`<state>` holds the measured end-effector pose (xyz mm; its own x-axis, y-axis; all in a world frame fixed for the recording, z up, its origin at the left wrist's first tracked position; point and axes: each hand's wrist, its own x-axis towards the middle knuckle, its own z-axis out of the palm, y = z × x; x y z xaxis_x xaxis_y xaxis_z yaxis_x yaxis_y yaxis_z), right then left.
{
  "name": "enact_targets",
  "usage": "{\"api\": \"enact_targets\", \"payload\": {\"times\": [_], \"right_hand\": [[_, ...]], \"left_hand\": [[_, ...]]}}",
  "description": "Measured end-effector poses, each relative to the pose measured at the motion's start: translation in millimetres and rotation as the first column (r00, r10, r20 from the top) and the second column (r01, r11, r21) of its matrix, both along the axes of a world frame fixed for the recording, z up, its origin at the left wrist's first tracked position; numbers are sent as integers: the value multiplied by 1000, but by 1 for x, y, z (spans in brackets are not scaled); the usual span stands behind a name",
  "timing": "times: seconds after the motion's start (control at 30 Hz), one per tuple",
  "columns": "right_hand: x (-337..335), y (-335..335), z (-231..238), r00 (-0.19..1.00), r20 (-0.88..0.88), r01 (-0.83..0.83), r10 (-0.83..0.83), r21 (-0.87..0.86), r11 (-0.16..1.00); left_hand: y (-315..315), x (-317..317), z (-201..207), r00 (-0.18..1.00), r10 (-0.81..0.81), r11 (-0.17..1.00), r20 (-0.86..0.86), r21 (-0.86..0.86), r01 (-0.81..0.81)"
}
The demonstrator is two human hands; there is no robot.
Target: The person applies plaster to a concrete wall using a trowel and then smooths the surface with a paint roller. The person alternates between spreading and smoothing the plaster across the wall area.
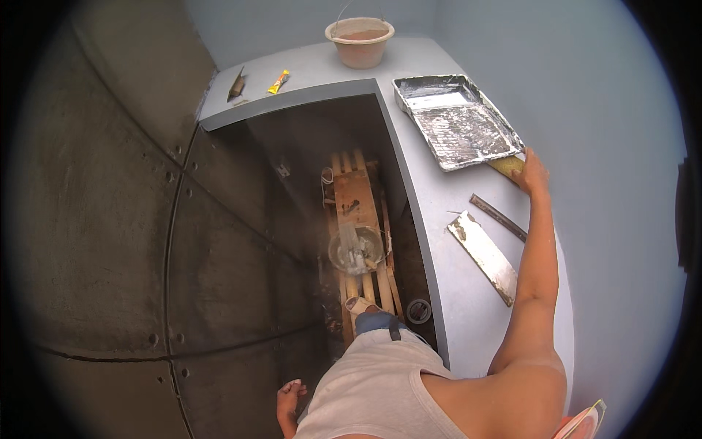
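At the near right corner of a paint-smeared roller tray (pixel 468 135), my right hand (pixel 532 175) is closed around a yellowish, rough-textured piece (pixel 504 167). That piece lies partly under the tray, so its full shape is hidden. My left hand (pixel 291 394) hangs low by my side, its fingers loosely curled and nothing visible in them. Below my right forearm, a wide metal blade (pixel 482 256) smeared with white lies on the grey ledge (pixel 457 322). Beside the blade is a narrow dark strip (pixel 499 216), partly covered by my arm.
A whitish bucket (pixel 360 51) stands on the far ledge, with a yellow tube (pixel 278 82) and a brown scrap (pixel 236 86) to its left. Below, wooden poles (pixel 385 287) and a board (pixel 355 197) carry a bucket with tools (pixel 358 252). My foot (pixel 357 304) rests on the poles.
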<state>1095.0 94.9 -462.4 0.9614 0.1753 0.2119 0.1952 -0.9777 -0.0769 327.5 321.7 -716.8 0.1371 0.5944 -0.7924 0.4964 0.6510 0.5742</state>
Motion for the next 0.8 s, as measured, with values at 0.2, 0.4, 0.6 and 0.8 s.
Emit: {"api": "enact_targets", "payload": {"times": [0.2,0.4,0.6,0.8], "right_hand": [[5,-15,-29,996,-85,-42,36,-67,997],[27,-52,6,923,-379,-53,63,37,998],[-41,-93,80,875,-485,173,-6,299,938],[0,-118,26,933,-309,-136,182,165,977]], "left_hand": [[-5,12,-19,993,-96,993,-69,59,100],[-14,0,-63,995,-90,993,41,86,86],[-32,5,-24,997,-81,993,9,82,80],[-47,-22,-50,996,-89,988,-5,127,89]]}}
